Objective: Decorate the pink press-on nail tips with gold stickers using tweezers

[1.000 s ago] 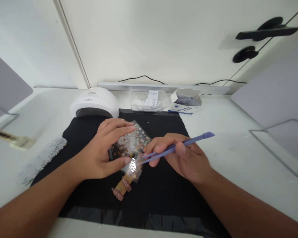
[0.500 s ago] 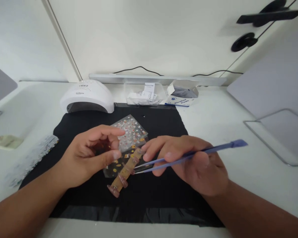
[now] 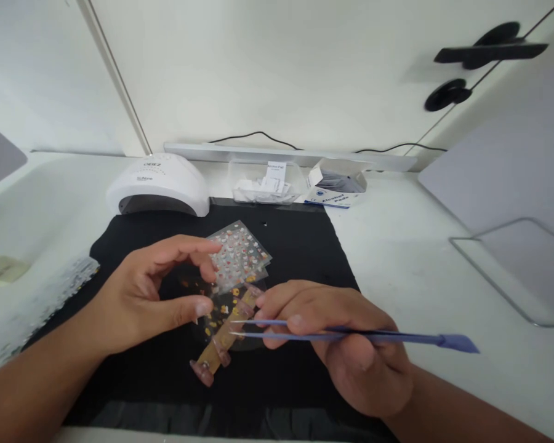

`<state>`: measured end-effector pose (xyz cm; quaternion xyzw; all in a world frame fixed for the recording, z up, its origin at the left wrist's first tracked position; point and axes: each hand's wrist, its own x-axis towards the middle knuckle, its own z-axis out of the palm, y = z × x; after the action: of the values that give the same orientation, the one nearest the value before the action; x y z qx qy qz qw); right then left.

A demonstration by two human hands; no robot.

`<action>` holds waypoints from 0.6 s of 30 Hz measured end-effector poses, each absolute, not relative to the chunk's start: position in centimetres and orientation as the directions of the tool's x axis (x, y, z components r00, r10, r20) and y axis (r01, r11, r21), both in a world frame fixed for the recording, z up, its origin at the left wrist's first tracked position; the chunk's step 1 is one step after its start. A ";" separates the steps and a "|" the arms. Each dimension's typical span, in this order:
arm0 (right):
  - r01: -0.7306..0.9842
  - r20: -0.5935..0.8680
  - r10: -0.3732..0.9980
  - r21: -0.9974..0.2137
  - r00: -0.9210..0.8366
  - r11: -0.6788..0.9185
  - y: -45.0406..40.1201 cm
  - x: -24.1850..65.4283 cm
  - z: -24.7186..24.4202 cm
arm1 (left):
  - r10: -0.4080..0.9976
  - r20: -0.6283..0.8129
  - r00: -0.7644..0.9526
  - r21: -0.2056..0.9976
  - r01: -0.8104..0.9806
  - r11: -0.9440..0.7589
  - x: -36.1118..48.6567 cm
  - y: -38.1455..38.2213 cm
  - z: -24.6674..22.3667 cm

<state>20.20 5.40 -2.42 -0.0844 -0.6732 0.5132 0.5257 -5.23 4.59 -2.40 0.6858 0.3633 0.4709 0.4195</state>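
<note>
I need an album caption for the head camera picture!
Right hand holds purple tweezers over a stick with pinkish nail tips; left hand curves open beside patterned sheets.

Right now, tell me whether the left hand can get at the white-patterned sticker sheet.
Likely yes: the left hand looks empty and is at the sticker sheet's left edge; the right hand holds the tweezers lower down, not blocking it.

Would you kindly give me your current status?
Right hand holding purple tweezers, tips apart. Left hand open. Tan strip bearing pink nail tips, partly masked by tweezers.
</note>
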 end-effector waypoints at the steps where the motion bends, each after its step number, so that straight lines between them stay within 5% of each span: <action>1: -0.431 0.622 0.653 -0.779 -0.432 0.455 5.3 20.1 -2.5 | 0.883 0.362 0.300 0.902 0.126 -0.412 -5.4 4.7 -2.3; 9: -0.442 0.577 0.681 -0.807 -0.451 0.391 4.8 19.3 -2.7 | 0.702 0.513 0.494 0.720 0.197 -0.666 -5.4 4.4 -0.7; 18: -0.412 0.570 0.660 -0.818 -0.489 0.400 4.1 19.5 -2.8 | 0.727 0.464 0.506 0.744 0.222 -0.630 -5.0 4.2 -0.4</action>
<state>19.54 4.11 -2.75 -0.0921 -0.6733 0.5398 0.4968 -4.99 4.24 -0.44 0.8087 0.2935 0.4013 0.3145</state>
